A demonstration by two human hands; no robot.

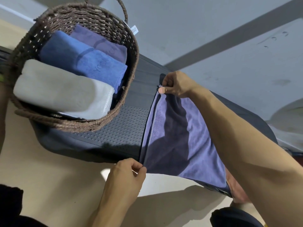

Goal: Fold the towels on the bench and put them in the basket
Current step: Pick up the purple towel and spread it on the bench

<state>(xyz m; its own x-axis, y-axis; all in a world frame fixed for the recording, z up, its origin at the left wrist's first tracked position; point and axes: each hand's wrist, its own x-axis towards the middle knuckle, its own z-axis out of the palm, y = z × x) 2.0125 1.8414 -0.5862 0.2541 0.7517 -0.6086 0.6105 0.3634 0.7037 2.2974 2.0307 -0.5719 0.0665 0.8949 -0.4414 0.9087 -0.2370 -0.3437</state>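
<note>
Purple towel (188, 136) spread on bench (124, 122), folded edge leftward. Right hand (176, 85) pinches far corner; left hand (127, 176) pinches near corner. Basket (129, 51) beside it on bench holds three folded towels: grey (60, 90), blue (83, 61), purple (100, 41).

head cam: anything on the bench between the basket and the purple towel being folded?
Nothing: in the head view, only bare dotted bench separates the basket from the purple towel, which both hands pinch along that near edge.
</note>
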